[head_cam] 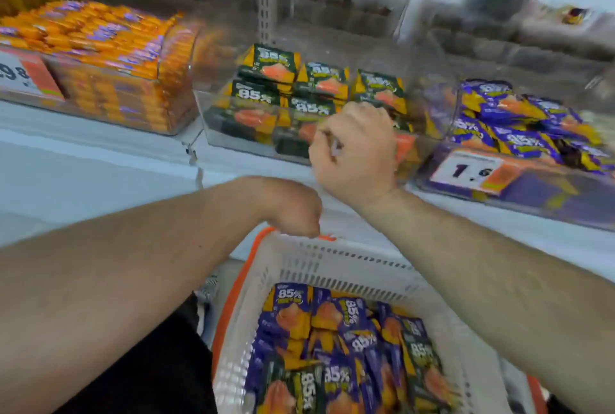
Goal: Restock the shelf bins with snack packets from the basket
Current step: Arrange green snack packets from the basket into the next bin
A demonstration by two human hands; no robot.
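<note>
**Inspector:** Nearest item?

**Assistant:** A white mesh basket with an orange rim, low at centre. It holds purple and green snack packets marked 85%, lying loose and overlapping.

**Inspector:** Left hand?

**Assistant:** The left hand is bent down at the wrist over the basket's far rim, at the orange handle. Its fingers are hidden, so I cannot tell whether it grips the handle or anything else. The packets lie just nearer than it and below.

**Inspector:** Right hand?

**Assistant:** The right hand is raised at the front wall of the middle clear bin, back toward the camera, fingers curled. What it holds, if anything, is blurred; I cannot tell.

**Inspector:** Farther?

**Assistant:** That bin holds green packets, stacked. The right bin holds purple packets behind a price label. The left bin holds orange packets. All stand on a white shelf.
</note>
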